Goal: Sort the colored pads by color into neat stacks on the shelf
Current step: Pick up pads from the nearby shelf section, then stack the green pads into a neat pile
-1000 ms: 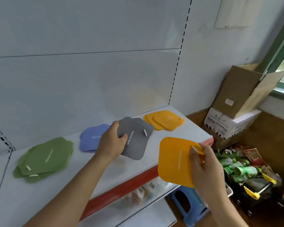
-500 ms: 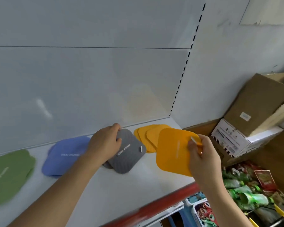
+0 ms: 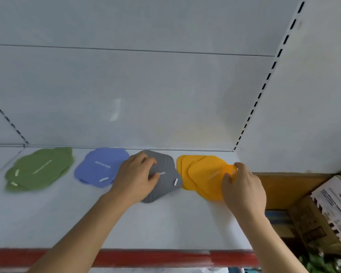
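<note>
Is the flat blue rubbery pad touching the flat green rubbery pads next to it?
Apart. The head view shows a strip of bare white shelf between the flat blue rubbery pad and the flat green rubbery pads.

Four pad stacks are lying flat in a row along the shelf (image 3: 165, 223) back: green pads (image 3: 40, 169), blue pads (image 3: 100, 167), gray pads (image 3: 165, 174), orange pads (image 3: 202, 175).
</note>
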`<action>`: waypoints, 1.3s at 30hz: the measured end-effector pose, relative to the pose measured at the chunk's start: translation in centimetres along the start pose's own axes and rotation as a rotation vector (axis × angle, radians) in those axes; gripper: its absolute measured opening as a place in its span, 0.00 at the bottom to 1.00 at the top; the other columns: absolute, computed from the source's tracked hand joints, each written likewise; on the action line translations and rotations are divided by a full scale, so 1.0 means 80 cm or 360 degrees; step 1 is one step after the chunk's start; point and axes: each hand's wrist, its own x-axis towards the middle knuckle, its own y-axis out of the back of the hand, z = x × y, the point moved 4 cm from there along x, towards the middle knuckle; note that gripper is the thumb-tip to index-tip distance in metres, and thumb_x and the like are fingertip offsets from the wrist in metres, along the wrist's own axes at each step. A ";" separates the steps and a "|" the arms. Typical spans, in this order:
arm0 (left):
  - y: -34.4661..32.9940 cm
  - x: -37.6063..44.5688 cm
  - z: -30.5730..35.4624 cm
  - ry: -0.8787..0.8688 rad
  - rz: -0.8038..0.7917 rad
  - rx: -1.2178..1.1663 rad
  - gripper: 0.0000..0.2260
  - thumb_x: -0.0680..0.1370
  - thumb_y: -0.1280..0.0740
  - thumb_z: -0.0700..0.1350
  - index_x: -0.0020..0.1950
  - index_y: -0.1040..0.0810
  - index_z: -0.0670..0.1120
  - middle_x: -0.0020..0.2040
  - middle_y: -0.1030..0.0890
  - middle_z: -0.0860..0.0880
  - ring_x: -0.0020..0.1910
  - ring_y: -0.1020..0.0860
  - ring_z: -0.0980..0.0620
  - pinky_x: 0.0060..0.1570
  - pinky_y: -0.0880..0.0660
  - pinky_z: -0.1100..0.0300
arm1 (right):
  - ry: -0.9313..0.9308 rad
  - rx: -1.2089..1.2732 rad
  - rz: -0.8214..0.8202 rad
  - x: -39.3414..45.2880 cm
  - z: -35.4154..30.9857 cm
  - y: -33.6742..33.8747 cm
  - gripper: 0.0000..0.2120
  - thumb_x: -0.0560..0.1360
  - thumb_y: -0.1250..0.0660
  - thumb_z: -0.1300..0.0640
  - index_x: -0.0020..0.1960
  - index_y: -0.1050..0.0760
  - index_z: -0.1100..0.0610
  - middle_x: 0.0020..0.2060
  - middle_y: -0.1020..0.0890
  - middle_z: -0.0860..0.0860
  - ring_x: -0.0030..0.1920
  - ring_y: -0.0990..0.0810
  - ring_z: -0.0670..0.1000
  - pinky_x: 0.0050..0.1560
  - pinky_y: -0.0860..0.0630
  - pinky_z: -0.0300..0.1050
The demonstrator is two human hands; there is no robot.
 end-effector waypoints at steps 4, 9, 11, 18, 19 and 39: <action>-0.002 -0.020 0.011 0.0038 -0.0069 -0.0002 0.26 0.76 0.42 0.66 0.60 0.19 0.50 0.56 0.21 0.53 0.55 0.22 0.47 0.55 0.24 0.49 | 0.0021 -0.0232 -0.0047 0.008 0.010 0.003 0.21 0.79 0.38 0.45 0.67 0.25 0.55 0.60 0.22 0.57 0.61 0.28 0.63 0.51 0.26 0.54; 0.003 -0.043 0.007 0.0028 -0.0037 0.0030 0.21 0.78 0.41 0.63 0.59 0.19 0.50 0.57 0.21 0.55 0.57 0.23 0.48 0.58 0.25 0.51 | 0.0370 -0.0238 0.0123 0.007 -0.008 0.005 0.26 0.78 0.34 0.44 0.71 0.27 0.56 0.68 0.25 0.58 0.69 0.30 0.64 0.60 0.24 0.60; 0.012 -0.051 -0.006 0.0040 0.0016 0.0038 0.19 0.78 0.40 0.60 0.56 0.19 0.49 0.54 0.20 0.53 0.56 0.22 0.47 0.57 0.24 0.51 | 0.0625 -0.0128 0.0236 -0.003 -0.038 0.002 0.22 0.79 0.34 0.47 0.69 0.23 0.58 0.65 0.23 0.59 0.67 0.28 0.65 0.60 0.24 0.61; 0.051 -0.076 -0.064 0.0048 0.0140 0.0098 0.17 0.78 0.38 0.56 0.55 0.18 0.46 0.52 0.17 0.49 0.54 0.19 0.43 0.55 0.23 0.47 | 0.1155 0.0066 0.0188 -0.069 -0.137 -0.035 0.19 0.79 0.35 0.50 0.64 0.20 0.60 0.62 0.19 0.58 0.69 0.26 0.64 0.65 0.27 0.62; 0.059 -0.084 -0.082 0.0060 0.0166 0.0104 0.17 0.78 0.38 0.55 0.56 0.18 0.46 0.53 0.17 0.49 0.55 0.19 0.43 0.54 0.22 0.47 | 0.1219 0.0074 0.0177 -0.082 -0.159 -0.041 0.18 0.79 0.34 0.51 0.63 0.20 0.60 0.61 0.19 0.58 0.68 0.26 0.64 0.64 0.26 0.62; 0.137 -0.142 -0.373 0.0857 -0.0007 -0.0039 0.17 0.79 0.34 0.59 0.51 0.24 0.45 0.50 0.22 0.46 0.50 0.21 0.42 0.46 0.27 0.52 | 0.1220 0.0143 -0.0136 -0.203 -0.460 -0.173 0.18 0.77 0.31 0.50 0.61 0.19 0.60 0.52 0.16 0.56 0.54 0.20 0.62 0.55 0.20 0.56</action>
